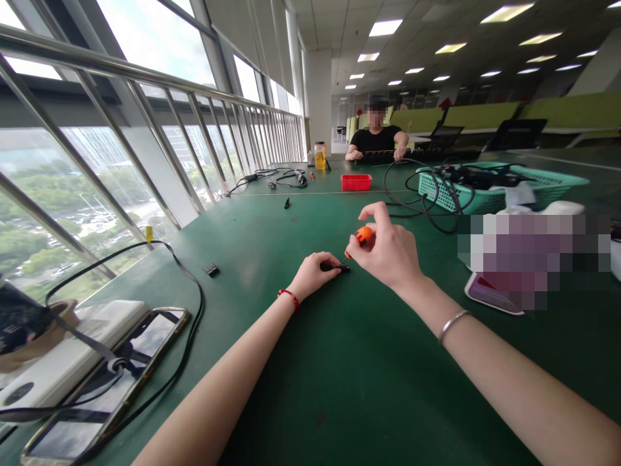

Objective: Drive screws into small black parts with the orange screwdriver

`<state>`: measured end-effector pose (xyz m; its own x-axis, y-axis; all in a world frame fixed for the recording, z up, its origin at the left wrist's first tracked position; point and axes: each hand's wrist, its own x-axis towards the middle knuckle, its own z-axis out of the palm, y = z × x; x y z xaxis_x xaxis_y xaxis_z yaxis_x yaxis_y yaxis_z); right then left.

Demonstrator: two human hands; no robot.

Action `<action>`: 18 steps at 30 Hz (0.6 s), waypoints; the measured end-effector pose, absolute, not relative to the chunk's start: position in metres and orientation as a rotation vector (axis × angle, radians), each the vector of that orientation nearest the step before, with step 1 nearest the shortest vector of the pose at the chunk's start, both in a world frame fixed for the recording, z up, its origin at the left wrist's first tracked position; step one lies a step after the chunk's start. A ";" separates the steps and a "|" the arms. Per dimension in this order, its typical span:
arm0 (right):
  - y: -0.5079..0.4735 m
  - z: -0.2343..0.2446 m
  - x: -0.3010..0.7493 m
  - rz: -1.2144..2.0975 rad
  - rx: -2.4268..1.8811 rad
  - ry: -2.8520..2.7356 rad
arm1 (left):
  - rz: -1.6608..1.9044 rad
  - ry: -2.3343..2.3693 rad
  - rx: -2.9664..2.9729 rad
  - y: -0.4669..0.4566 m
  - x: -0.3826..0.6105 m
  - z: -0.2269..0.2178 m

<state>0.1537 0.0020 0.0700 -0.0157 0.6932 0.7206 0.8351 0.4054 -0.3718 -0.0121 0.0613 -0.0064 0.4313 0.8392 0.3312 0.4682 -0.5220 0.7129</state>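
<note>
At far left, a white power bank (72, 353) is set beside a phone (109, 388) on the green table (310, 388); both are crossed by a black cable (203, 303), looped out to the right. A small dark block (211, 269) is left just past the loop. Farther back, a small black piece (286, 203) is seen, with tangled cords (291, 173) behind it. A black part (345, 268) is held down near the table's middle by the left hand (313, 275), its grip pinched together on the part's left end; a red bracelet (290, 298) is worn. The part is met from above by the shaft of an orange screwdriver (363, 235); tip seating cannot be told. A red tray (356, 183) is placed behind. The screwdriver's handle is clamped in the right hand's (391, 252) grip, index finger raised. A bangle (451, 325) is worn on that wrist. At right, a teal basket (548, 188) is filled with black cords.
</note>
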 end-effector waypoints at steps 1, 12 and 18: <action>0.002 0.071 0.154 -0.213 -1.350 -1.756 | 0.925 1.095 2.161 0.061 -0.012 -0.006; -0.006 0.081 0.149 -0.139 -1.361 -1.840 | 0.931 1.092 2.157 0.064 -0.013 -0.010; -0.004 0.078 0.147 -0.118 -1.434 -1.825 | 0.939 1.099 2.147 0.064 -0.012 -0.009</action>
